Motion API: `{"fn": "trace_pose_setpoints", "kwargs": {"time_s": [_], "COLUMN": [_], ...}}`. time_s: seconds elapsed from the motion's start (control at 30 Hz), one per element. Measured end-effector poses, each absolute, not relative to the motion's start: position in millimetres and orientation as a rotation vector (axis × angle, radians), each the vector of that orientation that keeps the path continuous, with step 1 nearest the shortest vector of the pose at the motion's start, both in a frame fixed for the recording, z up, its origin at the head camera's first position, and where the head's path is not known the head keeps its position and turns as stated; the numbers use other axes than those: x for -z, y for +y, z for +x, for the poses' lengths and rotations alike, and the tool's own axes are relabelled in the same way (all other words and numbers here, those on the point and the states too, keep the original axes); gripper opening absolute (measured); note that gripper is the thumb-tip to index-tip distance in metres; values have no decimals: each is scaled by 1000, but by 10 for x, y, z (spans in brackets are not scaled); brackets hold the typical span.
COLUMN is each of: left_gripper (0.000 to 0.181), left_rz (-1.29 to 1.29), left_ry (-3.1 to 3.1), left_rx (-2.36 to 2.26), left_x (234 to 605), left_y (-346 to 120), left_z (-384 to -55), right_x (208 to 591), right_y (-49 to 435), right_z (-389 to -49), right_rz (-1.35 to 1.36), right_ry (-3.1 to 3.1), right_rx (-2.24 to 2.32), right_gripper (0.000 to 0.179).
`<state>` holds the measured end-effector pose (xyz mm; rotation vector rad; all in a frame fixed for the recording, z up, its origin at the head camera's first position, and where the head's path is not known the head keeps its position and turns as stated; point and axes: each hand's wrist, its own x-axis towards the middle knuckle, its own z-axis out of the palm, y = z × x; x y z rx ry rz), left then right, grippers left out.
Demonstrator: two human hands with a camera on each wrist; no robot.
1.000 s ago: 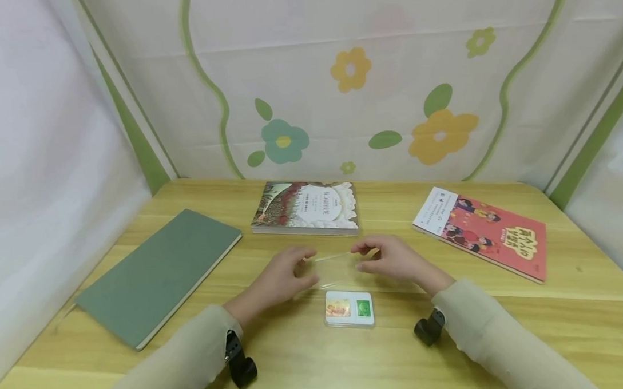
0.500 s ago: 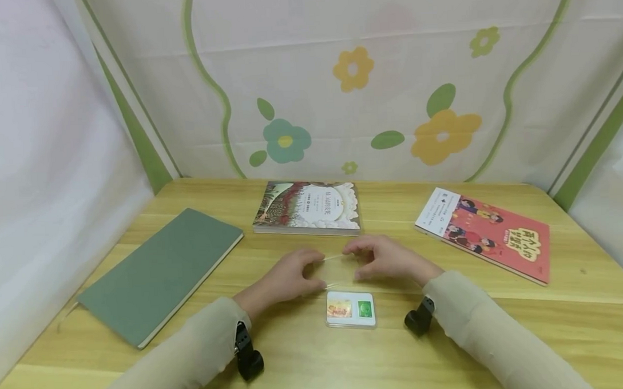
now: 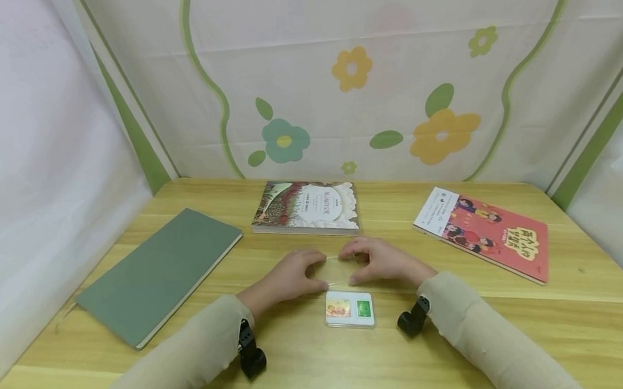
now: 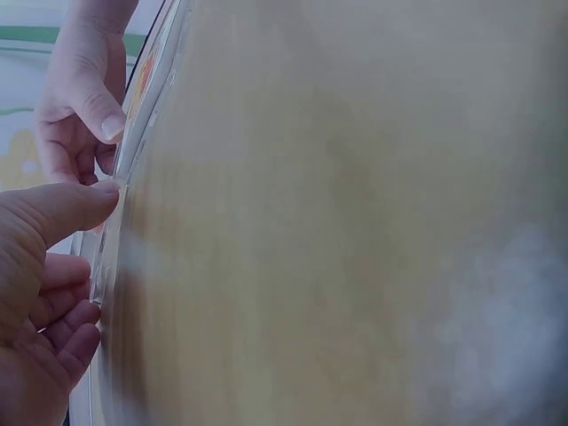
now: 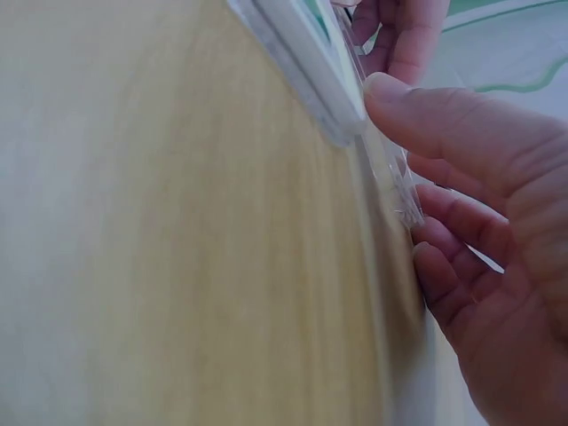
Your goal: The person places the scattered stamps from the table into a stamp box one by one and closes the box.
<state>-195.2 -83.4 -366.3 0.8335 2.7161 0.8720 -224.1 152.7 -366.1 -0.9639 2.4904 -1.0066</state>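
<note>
A clear plastic cover (image 3: 336,272), thin and see-through, lies between my two hands in the head view. My left hand (image 3: 287,276) pinches its left side, thumb at the near corner and fingers at the far one. On the opposite side my right hand (image 3: 383,262) holds the cover in the same way. Just nearer to me, flat on the table, is a small white card case (image 3: 349,309) with an orange picture and a green picture. The right wrist view catches the cover's edge (image 5: 398,182) by my thumb, beside the case (image 5: 306,67).
On the wooden table (image 3: 317,366) a green notebook (image 3: 162,274) lies to the left. An illustrated book (image 3: 307,207) is behind the hands, and a red book (image 3: 485,233) lies at the right. A flowered curtain (image 3: 296,63) hangs at the back.
My right hand has moved left onto the clear cover, from which it stood apart a second ago. My left hand has shifted slightly right. The cover lies flatter, and the card case has stayed put.
</note>
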Motion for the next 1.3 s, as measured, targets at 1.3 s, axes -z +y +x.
{"fn": "trace_pose_setpoints", "kwargs": {"time_s": [1.3], "left_gripper": [57], "left_rz": [906], "left_ry": [2709], "left_rx": [-977], "left_x": [3580], "left_y": [-815], "left_z": [-1980], "right_x": [3501], "right_y": [1516], "right_z": [-1986], "right_rz": [-903], "right_ry": [2729], "right_rx": [987], "right_gripper": [55]}}
